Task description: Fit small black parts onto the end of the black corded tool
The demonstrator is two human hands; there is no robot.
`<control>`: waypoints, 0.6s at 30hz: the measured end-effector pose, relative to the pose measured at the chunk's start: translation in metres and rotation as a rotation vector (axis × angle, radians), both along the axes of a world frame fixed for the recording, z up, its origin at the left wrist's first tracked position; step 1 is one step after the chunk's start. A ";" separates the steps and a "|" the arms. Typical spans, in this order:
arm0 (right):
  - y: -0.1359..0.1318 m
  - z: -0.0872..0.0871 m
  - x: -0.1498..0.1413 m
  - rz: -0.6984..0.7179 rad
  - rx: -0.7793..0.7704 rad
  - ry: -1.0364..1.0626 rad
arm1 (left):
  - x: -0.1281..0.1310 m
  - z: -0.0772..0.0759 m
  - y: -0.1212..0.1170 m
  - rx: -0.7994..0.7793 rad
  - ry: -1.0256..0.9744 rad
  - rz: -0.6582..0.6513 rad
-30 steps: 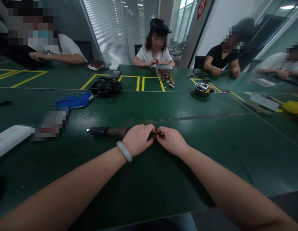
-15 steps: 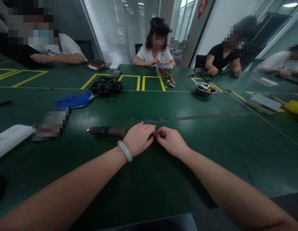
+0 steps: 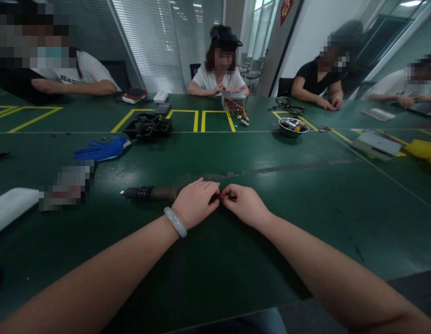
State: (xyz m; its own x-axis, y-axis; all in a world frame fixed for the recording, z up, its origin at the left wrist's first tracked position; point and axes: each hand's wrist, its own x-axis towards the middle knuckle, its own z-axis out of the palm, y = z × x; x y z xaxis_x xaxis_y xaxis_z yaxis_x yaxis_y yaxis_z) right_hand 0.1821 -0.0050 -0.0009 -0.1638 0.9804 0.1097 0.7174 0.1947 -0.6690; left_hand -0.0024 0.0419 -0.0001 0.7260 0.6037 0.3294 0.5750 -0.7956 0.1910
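Note:
My left hand (image 3: 197,200), with a pale bangle (image 3: 175,222) at the wrist, meets my right hand (image 3: 244,202) low over the green table. Both hands are closed, their fingertips together. A small dark part with a brassy spot (image 3: 228,197) shows in my right fingers; its kind is too small to tell. Whatever my left fingers pinch is hidden behind them. An electric screwdriver (image 3: 151,193) lies just left of my left hand, its bit pointing left and its rear end behind that hand.
A blue glove (image 3: 103,149), a blurred-out flat object (image 3: 67,186) and a white case (image 3: 15,206) lie to the left. Farther off are a black compartment tray (image 3: 148,127), a metal bowl (image 3: 294,127) of small parts and a power supply (image 3: 232,99). Several people sit across the table.
The view has shifted slightly, so the scene sits a little farther left. My hands stay together with small finger movements. The brassy spot shows a bit more clearly in my right fingers.

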 end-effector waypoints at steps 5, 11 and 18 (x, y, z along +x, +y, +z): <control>-0.007 0.006 0.002 -0.029 0.001 0.035 | 0.001 0.000 0.002 0.021 0.006 -0.002; -0.010 0.008 0.009 -0.013 -0.019 -0.037 | -0.002 0.003 0.004 -0.046 0.026 -0.033; -0.007 0.006 0.008 -0.033 -0.030 -0.064 | -0.002 0.002 0.004 -0.063 0.018 -0.019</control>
